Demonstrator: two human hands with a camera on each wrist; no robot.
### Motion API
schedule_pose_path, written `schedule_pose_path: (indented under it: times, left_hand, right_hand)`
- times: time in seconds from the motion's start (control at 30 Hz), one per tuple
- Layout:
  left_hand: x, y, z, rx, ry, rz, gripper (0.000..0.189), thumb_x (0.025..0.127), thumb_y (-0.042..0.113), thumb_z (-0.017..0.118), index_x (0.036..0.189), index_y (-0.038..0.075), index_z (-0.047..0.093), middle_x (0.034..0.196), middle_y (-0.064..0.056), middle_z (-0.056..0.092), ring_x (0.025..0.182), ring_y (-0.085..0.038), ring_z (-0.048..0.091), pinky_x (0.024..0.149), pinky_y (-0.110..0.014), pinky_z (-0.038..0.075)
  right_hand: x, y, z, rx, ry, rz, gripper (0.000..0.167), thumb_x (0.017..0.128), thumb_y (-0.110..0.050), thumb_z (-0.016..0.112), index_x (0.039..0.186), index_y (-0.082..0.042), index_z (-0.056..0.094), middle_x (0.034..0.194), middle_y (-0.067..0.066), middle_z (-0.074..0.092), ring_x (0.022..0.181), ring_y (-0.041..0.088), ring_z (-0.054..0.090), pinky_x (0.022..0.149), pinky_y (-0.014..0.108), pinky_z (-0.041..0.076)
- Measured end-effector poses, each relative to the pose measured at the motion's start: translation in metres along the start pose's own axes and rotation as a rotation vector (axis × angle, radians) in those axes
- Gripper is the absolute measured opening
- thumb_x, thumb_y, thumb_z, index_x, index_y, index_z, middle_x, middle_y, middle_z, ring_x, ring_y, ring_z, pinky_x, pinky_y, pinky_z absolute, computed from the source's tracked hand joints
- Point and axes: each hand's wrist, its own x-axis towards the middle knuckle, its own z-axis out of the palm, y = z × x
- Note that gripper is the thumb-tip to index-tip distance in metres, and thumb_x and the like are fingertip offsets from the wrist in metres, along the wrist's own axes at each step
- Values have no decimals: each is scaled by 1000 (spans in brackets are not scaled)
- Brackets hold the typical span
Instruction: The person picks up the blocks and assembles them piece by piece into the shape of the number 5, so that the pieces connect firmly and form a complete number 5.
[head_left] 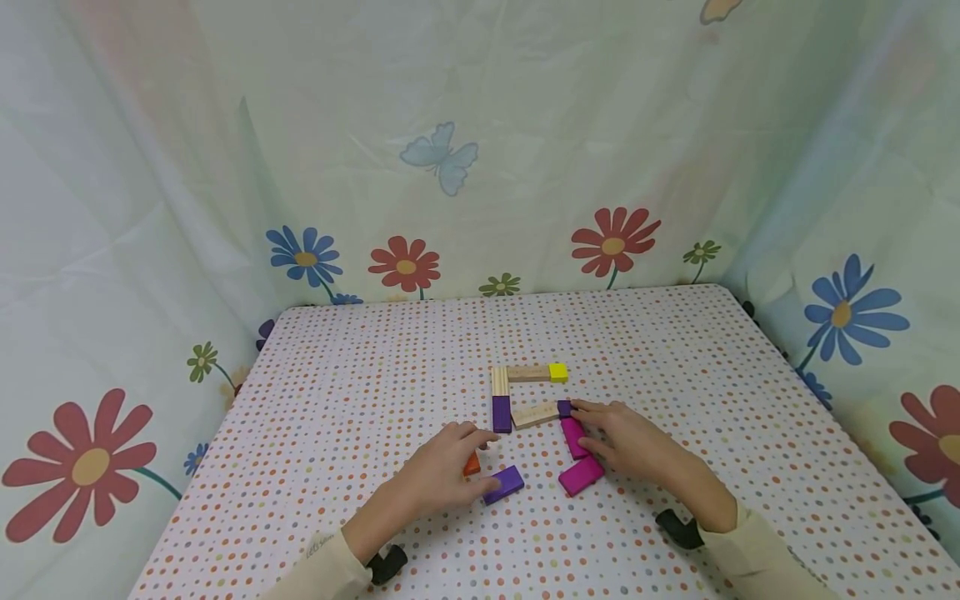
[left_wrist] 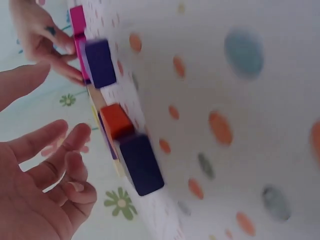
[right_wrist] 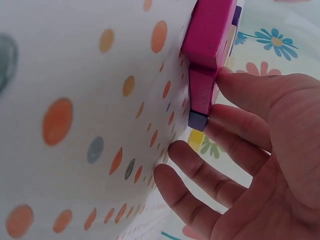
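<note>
My left hand (head_left: 442, 471) hovers with loosely bent fingers over an orange block (head_left: 472, 463) and a purple block (head_left: 503, 485). In the left wrist view its palm faces a dark purple block (left_wrist: 142, 165) that adjoins the orange block (left_wrist: 118, 121); nothing lies between the fingers. Reaching in from the right, my right hand (head_left: 626, 442) rests its thumb against a magenta block (right_wrist: 202, 89) and its index fingertip by a small dark purple block (right_wrist: 198, 120). Another magenta block (head_left: 581, 476) adjoins the near end. The other fingers of that hand extend, holding nothing.
A slanted plain wooden block (head_left: 536, 415) links the small purple block to an upright line of a purple block (head_left: 501, 415) and a wooden block (head_left: 500, 381). Behind lie a wooden block (head_left: 528, 374) and a yellow block (head_left: 558, 372). All are on a dotted tablecloth (head_left: 360, 375).
</note>
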Motion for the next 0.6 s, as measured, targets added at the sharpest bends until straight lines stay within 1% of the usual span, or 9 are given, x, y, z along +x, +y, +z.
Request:
schedule_pose_path:
  times: [0.1, 0.17, 0.3, 0.43, 0.6]
  left_hand:
    - [-3, 3, 4, -1, -28, 9, 57, 95, 48, 77, 142, 21, 64, 126, 4, 69, 110, -11, 67, 89, -29, 59]
    - [-4, 5, 7, 8, -41, 16, 53, 94, 47, 78, 138, 20, 66, 121, 5, 69, 99, -5, 65, 81, -23, 56]
    - [-4, 7, 13, 48, -51, 13, 47, 92, 45, 80, 129, 19, 71, 116, 7, 67, 91, 0, 62, 75, -19, 53]
    - [-5, 9, 15, 68, -38, 10, 41, 90, 43, 81, 122, 18, 74, 111, 7, 67, 83, 2, 57, 69, -16, 49]
    - [-5, 10, 17, 83, -22, 15, 41, 90, 43, 82, 122, 18, 76, 110, 7, 69, 82, 3, 58, 69, -15, 49]
  right_hand:
    - [0, -1, -1, -5, 2, -6, 49, 103, -23, 70, 147, -3, 62, 161, 18, 53, 144, 47, 53, 115, 65, 45]
    - [0, 0, -1, -6, 4, -9, 48, 103, -23, 70, 146, -3, 63, 160, 18, 54, 144, 47, 53, 115, 64, 46]
    - [0, 0, -1, -5, 3, -13, 48, 103, -23, 70, 146, -2, 63, 160, 18, 54, 144, 47, 53, 115, 64, 46]
    - [1, 1, 0, -5, 4, -15, 47, 103, -22, 69, 145, -2, 63, 159, 18, 55, 144, 47, 54, 115, 64, 46]
    - [1, 1, 0, -8, 8, -17, 47, 103, -22, 70, 145, -2, 63, 159, 18, 55, 143, 47, 54, 115, 65, 46]
